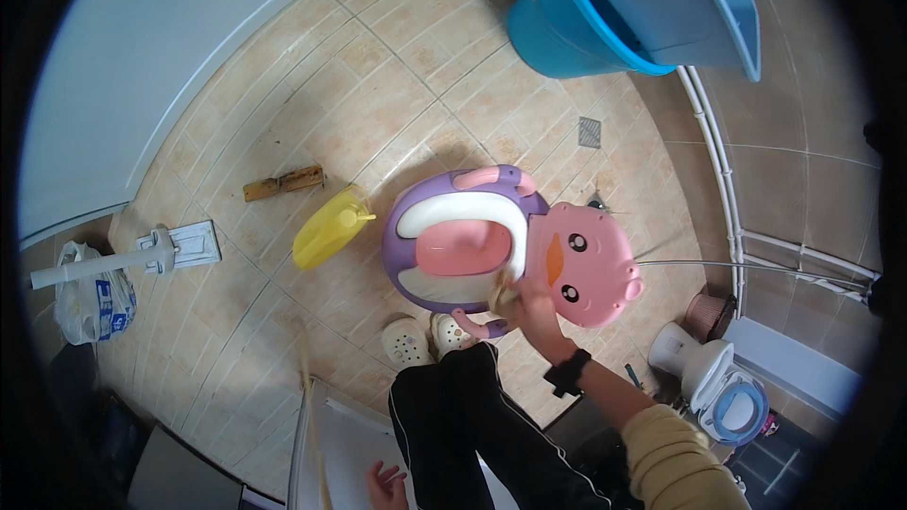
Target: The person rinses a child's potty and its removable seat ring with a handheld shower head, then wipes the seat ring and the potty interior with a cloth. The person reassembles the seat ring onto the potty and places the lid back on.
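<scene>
A child's potty seat (464,244) in purple, white and pink stands on the tiled floor, its pink animal-face part (595,262) to the right. My right hand (531,304), with a black band on the wrist, is closed on a beige cloth (502,296), which rests against the lower white part of the seat. The hand is slightly blurred. Low in the view, my left hand (387,485) is away from the potty, fingers apart and holding nothing. A yellow bottle (329,227) lies left of the potty.
A wooden piece (283,183) and a white drain pipe (99,267) beside a plastic bag (96,301) are at left. A blue bucket (545,28) stands at the top, near wall pipes. A toilet (708,375) is at lower right. White clogs (407,341) are by the potty.
</scene>
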{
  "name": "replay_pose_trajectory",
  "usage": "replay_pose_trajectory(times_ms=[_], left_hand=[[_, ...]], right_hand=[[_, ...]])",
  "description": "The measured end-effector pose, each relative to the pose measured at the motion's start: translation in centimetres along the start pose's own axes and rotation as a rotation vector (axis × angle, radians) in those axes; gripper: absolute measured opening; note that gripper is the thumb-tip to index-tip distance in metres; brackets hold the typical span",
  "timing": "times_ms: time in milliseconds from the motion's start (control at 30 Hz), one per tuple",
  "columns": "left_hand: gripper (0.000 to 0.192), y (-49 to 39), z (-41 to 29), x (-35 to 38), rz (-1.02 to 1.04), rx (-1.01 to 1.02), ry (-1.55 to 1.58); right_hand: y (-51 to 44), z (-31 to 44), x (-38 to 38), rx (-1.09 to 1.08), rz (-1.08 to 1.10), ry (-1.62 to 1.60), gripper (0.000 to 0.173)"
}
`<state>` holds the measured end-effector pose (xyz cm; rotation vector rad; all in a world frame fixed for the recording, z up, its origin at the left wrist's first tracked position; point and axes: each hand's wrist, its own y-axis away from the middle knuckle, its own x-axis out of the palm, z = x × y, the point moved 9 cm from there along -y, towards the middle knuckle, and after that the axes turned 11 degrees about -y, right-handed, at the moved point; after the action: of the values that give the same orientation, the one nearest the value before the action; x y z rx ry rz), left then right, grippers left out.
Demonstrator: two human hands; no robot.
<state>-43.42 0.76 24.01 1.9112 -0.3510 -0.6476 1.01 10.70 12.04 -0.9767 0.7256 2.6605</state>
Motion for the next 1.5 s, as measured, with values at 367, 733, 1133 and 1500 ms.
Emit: replay_pose_trajectory(times_ms=[367,733,1133,1500], left_hand=[[0.044,0.2,4.0,0.1,0.009,-0.004,-0.056],[0.044,-1.0,1.3,-0.5,-0.001,-0.031,0.004],[0.04,-1.1,3.0,-2.7,-0.023,-0.071,-0.024],[0.04,-0.7,0.8,-1.9,0.001,-0.067,0.01]], right_hand=[[-3.1,2.7,13.2,0.114,-0.023,-0.133,0.046],[-7.5,4.7,12.9,0.064,0.023,-0.372,0.034],[-14.2,4.6,9.6,-0.02,-0.458,-0.537,0.032],[-18.3,4.2,-5.2,0.08,-0.619,0.254,0.033]])
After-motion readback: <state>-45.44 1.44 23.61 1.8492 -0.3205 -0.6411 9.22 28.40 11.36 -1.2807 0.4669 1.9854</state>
